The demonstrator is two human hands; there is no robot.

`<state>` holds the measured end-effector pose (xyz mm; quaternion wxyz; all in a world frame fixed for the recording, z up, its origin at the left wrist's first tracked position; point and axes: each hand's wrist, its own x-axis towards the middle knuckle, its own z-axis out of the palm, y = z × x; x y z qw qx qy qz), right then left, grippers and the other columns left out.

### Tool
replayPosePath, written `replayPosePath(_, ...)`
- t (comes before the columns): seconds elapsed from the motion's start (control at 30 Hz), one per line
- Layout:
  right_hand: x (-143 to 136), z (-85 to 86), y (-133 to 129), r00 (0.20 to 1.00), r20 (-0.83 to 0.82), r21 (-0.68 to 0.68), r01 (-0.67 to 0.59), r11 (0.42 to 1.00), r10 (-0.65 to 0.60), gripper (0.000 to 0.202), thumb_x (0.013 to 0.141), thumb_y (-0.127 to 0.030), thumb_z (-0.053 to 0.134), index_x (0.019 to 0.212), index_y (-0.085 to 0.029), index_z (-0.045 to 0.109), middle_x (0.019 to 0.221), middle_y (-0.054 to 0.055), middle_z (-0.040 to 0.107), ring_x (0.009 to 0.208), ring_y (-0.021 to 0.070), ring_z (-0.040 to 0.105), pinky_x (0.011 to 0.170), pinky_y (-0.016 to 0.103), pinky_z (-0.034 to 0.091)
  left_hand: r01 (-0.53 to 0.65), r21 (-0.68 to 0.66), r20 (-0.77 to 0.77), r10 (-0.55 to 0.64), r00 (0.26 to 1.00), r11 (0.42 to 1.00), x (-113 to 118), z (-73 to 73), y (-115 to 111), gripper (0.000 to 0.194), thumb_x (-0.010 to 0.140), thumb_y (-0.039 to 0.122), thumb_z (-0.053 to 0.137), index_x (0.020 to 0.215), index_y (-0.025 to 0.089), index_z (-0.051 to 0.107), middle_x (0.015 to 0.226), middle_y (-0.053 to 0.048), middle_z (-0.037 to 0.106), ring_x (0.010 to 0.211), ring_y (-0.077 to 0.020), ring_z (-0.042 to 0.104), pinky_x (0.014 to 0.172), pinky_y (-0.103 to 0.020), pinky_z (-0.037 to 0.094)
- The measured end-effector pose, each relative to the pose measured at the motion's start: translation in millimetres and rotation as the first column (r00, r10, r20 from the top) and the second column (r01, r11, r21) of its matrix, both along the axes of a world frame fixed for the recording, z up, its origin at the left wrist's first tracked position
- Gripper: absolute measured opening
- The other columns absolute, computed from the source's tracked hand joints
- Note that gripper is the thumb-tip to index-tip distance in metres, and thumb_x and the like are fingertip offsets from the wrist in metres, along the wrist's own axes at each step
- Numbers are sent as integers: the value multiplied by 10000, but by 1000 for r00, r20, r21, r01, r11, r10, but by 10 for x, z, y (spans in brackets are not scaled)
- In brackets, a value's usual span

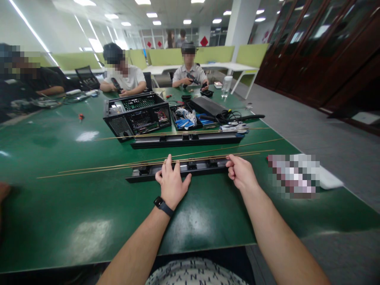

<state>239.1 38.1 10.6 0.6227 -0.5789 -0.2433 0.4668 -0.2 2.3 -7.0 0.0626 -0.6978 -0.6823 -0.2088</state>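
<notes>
A long black rail (202, 168) with small dark blocks along its pale channel lies on the green table before me. Several thin brass-coloured rods (97, 169) run lengthwise over it and stick out past both ends. My left hand (173, 180), a dark watch on its wrist, rests across the rail with fingers spread, fingertips at the rods. At the rail's right end, my right hand (242, 173) is closed, thumb and index finger pinching at a rod; the exact grip is partly hidden. Behind lies a second black rail (187, 141) with more thin rods along it.
An open black computer case (136, 116) stands back left. Beside it are a tray with blue-and-white gloves (188, 118), a dark flat box (209, 107) and cables. A white object (319, 172) lies near the right edge. Several people sit around the table; another hand (3, 192) shows far left.
</notes>
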Motion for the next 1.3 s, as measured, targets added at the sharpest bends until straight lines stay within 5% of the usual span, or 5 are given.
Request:
replayPosePath(0.33,-28,-14,-9,996,22,-7,-87,996,87,201,918,-339,725,880,-152,662,583,-24,624,292,42,372,256,165,212,3,5,-9,-3,1000,1000,-5,-12,0,611,925,525,625,1439,194,620,1722,-181,325,1491,-384,413,1072,-572,421)
replayPosePath(0.67,-21,9,-9,1000,-16,-1,-12,1000,12,137,956,-228,651,841,-153,641,559,-43,598,283,39,361,245,162,211,4,-2,3,-4,1000,1000,-12,-2,6,610,916,531,639,1422,190,630,1717,-178,332,1485,-381,421,1074,-573,424)
replayPosePath(1.3,-54,24,-22,999,-3,-2,-45,999,45,153,952,-255,674,847,-149,645,573,-37,598,287,40,367,251,165,208,10,2,-12,-10,1000,1000,-21,-18,5,613,926,534,625,1432,188,620,1722,-182,319,1487,-377,422,1063,-584,427)
